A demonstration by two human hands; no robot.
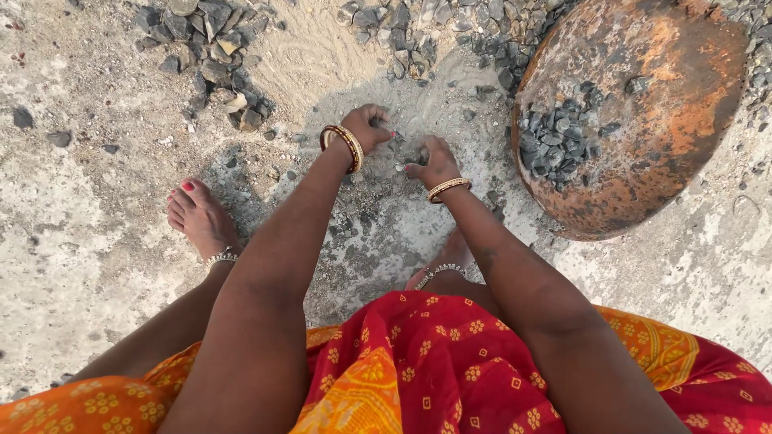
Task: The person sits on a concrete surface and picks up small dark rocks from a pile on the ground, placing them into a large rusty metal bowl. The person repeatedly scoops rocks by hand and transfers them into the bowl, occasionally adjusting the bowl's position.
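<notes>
Left hand (367,126) curled on small stones (408,151), right hand (435,164) pinching some. Few in rusty pan (683,104); many left on ground (80,241).

Open ground (378,233) ahead; rusty pan (691,104) blocks right, stone piles (217,56) beyond.

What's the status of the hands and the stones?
Left hand and right hand down on small stones. Rusty pan at right, part-filled. Nothing blocking.

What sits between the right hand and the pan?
Head view: between the right hand and the rusty pan, only bare dusty ground with a few loose stone chips.
</notes>
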